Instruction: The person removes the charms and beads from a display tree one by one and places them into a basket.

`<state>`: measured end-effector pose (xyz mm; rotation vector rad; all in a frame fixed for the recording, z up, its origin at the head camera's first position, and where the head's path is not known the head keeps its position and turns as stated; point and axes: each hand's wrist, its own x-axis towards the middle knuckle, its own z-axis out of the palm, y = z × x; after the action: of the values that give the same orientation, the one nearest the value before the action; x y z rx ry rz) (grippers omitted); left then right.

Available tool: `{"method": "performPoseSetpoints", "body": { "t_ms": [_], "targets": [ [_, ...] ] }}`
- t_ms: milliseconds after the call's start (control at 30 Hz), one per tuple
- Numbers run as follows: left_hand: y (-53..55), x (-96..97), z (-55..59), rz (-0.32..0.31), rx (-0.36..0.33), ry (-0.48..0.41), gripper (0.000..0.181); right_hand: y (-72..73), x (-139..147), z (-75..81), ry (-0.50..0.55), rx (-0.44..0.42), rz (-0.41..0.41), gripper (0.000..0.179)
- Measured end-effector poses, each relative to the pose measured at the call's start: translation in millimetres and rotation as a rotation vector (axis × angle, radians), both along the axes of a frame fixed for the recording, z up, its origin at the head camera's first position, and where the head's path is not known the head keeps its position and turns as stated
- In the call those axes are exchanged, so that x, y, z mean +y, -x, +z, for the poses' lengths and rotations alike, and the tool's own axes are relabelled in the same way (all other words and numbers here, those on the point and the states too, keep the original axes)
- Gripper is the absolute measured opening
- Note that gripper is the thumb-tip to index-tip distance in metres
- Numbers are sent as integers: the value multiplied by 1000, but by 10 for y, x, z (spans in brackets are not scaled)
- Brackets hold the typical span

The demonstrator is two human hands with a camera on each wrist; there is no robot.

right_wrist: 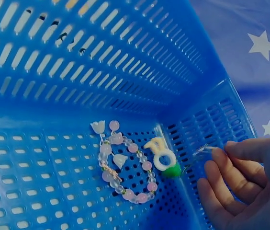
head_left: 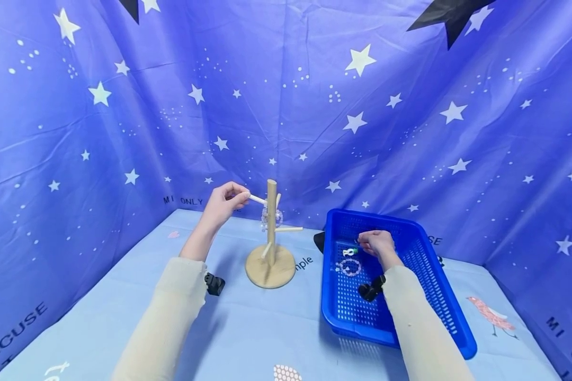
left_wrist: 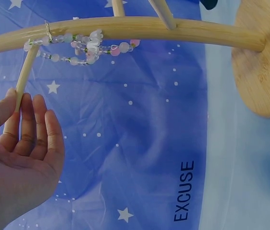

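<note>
Two pinches: left hand [head_left: 225,202] on wooden peg [left_wrist: 26,76], right hand [head_left: 377,245] on thin strand [right_wrist: 203,150]; dragging could snag it in perforated basket [head_left: 328,286].

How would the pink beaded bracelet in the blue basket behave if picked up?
The bracelet would probably sag, being separate beads strung in a loop. Its smooth, rounded beads may feel slippery, and its white flower-shaped charms could swing.

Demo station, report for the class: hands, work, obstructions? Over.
Left hand pinching wooden peg; beaded bracelet hanging on the stand. Right hand in blue basket, pinching thin clear piece beside green-and-white charm. Second bracelet near; nothing visibly blocking.
</note>
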<state>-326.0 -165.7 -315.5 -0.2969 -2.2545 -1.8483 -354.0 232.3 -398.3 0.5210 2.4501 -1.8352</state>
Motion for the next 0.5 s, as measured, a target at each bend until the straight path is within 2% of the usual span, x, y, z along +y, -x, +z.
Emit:
{"method": "performPoseSetpoints", "body": {
  "t_ms": [167, 267, 500],
  "targets": [
    [1, 34, -11, -14, -2, -7, 22, -29, 47, 18, -4, -14, -29, 29],
    [-4, 46, -15, -13, 8, 3, 22, -58, 44, 66, -21, -5, -12, 30],
    [-23, 39, -45, 40, 81, 26, 25, -96, -56, 225, -11, 34, 62, 36]
  ]
}}
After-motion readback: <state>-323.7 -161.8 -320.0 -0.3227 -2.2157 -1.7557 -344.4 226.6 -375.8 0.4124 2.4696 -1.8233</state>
